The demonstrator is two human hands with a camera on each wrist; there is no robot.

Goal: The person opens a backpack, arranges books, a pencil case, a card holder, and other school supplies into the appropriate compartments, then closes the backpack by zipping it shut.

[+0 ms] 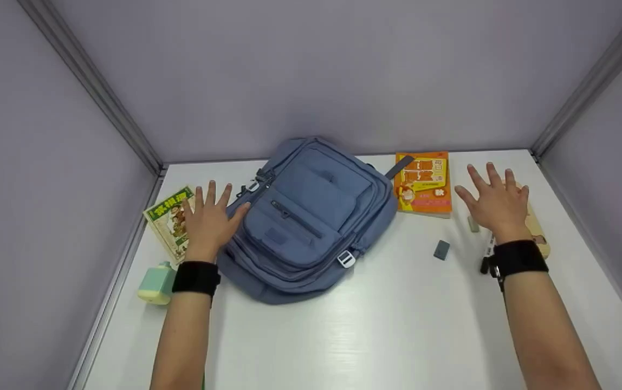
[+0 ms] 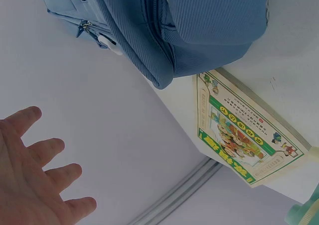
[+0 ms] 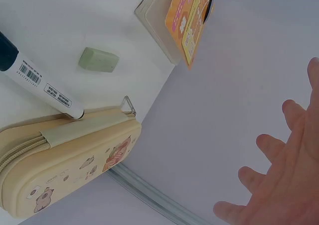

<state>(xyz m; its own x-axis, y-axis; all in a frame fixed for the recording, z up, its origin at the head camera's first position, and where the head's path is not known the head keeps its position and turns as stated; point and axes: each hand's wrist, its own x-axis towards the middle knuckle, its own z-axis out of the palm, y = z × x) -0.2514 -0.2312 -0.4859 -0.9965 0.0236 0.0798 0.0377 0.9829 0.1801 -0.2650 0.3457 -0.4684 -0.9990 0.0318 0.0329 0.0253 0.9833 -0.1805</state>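
With fingers spread, my left hand (image 1: 211, 225) hovers between a blue backpack (image 1: 305, 216) and a green-and-cream book (image 1: 173, 219), holding nothing. The backpack lies on its back, tilted, its front pocket zipper facing up. My right hand (image 1: 498, 208) is likewise spread and bare, above a cream pencil case (image 3: 75, 160) with animal prints. Beside that case lie a white marker (image 3: 45, 88) with a dark cap and a light green eraser (image 3: 98, 59). An orange book (image 1: 423, 184) sits between the backpack and my right hand, a backpack strap end overlapping its corner. A dark eraser (image 1: 441, 249) lies nearer me.
A mint-and-yellow bottle (image 1: 157, 283) lies at the left by my wrist. The white table (image 1: 343, 341) is enclosed by grey panels (image 1: 343, 76) at the back and both sides. A thin green edge shows beside my left forearm at the bottom.
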